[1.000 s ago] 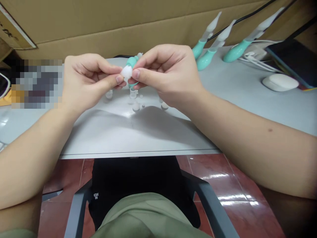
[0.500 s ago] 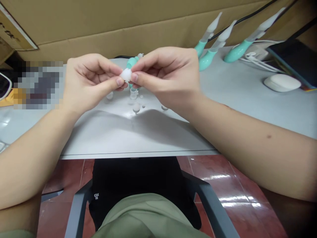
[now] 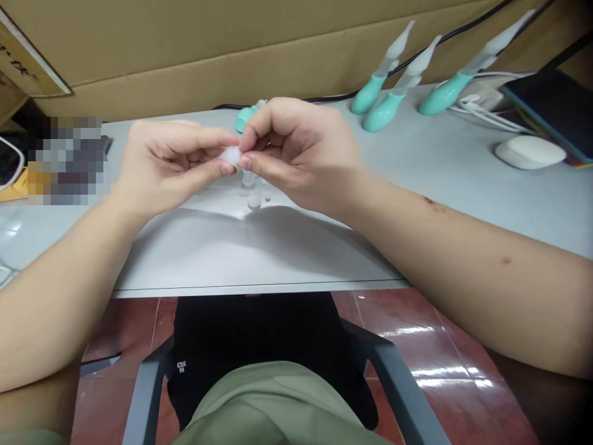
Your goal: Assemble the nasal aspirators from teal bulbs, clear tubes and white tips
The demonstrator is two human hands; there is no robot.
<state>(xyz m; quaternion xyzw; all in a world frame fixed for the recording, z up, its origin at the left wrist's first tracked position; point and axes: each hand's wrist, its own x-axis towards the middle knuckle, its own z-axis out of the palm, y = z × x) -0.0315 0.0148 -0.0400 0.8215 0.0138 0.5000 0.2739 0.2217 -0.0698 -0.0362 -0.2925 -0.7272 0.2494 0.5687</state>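
My left hand (image 3: 169,164) and my right hand (image 3: 296,151) meet above the grey table (image 3: 241,247). Both pinch a small white translucent cap (image 3: 230,155) between thumb and forefinger. My right hand also wraps round a teal device (image 3: 244,117), whose end sticks out behind its fingers. Several small clear parts (image 3: 252,193) lie on the table just below the hands.
Three teal devices with white tips (image 3: 393,93) lean against a cardboard wall (image 3: 208,49) at the back right. A white mouse-like object (image 3: 528,151), white cables (image 3: 482,108) and a dark tablet (image 3: 551,108) lie at the far right. A chair (image 3: 384,371) stands below the table edge.
Both hands have sunk a little toward the table and shifted slightly, still pinching the white cap. Less of the teal device shows now.
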